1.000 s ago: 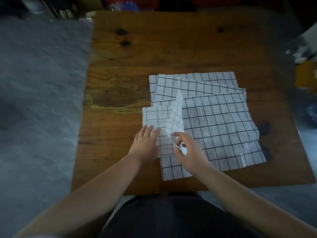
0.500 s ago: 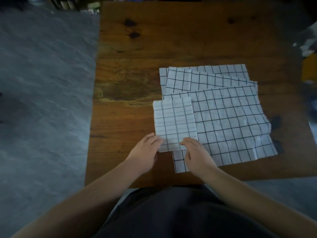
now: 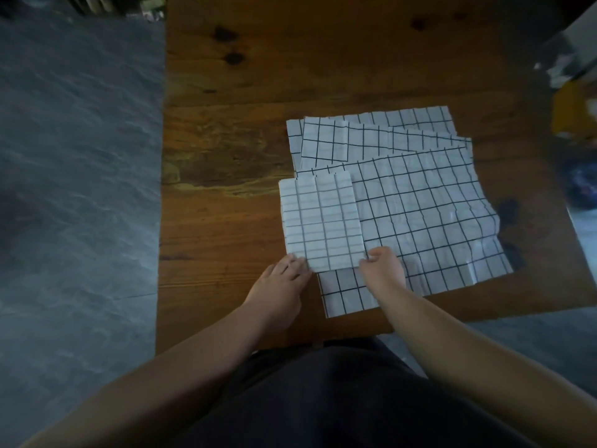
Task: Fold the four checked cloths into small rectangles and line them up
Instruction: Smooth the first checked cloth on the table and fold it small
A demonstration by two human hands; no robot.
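Wooden table [image 3: 226, 227] carries overlapping unfolded cloths [image 3: 426, 202]. The folded cloth [image 3: 321, 224] lies across their left edge. Left hand [image 3: 277, 287]: fingers straight, together, touching its near-left corner. Right hand [image 3: 383, 270]: fingers curled, pinching its near-right corner

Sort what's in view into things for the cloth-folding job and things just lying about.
Job: folded cloth; top spread cloth; middle cloth; bottom cloth; left hand and right hand at the folded cloth's near corners.
Lying about: blurred yellow thing, far right; dim clutter beyond the table's far-left corner.
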